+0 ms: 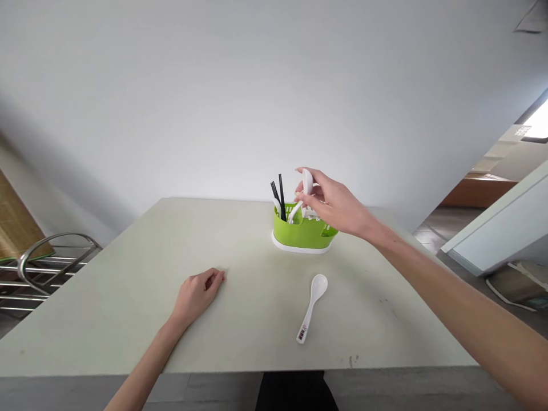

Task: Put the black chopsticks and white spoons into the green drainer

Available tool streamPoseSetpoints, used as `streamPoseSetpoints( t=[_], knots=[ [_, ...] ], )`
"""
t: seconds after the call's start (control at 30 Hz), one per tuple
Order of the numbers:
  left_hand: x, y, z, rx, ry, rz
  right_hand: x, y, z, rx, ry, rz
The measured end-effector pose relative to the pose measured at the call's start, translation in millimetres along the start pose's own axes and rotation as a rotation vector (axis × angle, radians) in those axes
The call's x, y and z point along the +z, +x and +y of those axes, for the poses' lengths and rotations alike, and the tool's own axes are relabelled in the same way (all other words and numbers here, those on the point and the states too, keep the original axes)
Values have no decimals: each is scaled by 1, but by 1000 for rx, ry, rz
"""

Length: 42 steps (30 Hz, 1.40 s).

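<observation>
My right hand (327, 197) grips a white spoon (307, 181) by its bowl end, with the handle pointing down into a green cutlery holder (295, 233). Black chopsticks (281, 197) stand in the holder's left compartment, beside another white utensil that is partly hidden. A second white spoon (318, 287) lies on the table in front of the holder, its bowl away from me and a label on its handle. Loosely curled, my left hand (199, 292) rests on the table to the left, with nothing seen in it.
The pale table (128, 297) meets a white wall (214, 103) at its back. A metal rack (47, 268) stands left of the table. On the right, beyond the wall's edge, is a white panel (505, 228) with a bag-like object on the floor.
</observation>
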<state>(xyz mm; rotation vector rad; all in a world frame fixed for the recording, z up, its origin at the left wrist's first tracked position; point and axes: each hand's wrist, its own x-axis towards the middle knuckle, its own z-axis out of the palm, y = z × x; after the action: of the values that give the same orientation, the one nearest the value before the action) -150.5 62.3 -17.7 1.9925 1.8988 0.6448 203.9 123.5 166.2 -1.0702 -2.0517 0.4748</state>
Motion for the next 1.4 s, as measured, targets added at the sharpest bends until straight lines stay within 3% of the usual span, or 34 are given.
streamPoseSetpoints(
  t=[0.2, 0.33, 0.47, 0.67, 1.13, 1.4],
  knots=[
    [0, -1, -2, 12, 29, -8, 35, 41, 31, -5, -256, -90],
    [2, -1, -3, 24, 43, -2, 57, 46, 50, 32, -401, -242],
    [4, -2, -5, 35, 46, 0, 68, 44, 57, 17, -481, -311],
    [4, -2, -5, 57, 44, 21, 73, 46, 57, 23, -593, -400],
    [0, -3, 0, 33, 26, 10, 63, 59, 42, 65, -614, -412],
    [-1, -2, -3, 33, 40, 22, 77, 60, 39, 65, -677, -417]
  ],
)
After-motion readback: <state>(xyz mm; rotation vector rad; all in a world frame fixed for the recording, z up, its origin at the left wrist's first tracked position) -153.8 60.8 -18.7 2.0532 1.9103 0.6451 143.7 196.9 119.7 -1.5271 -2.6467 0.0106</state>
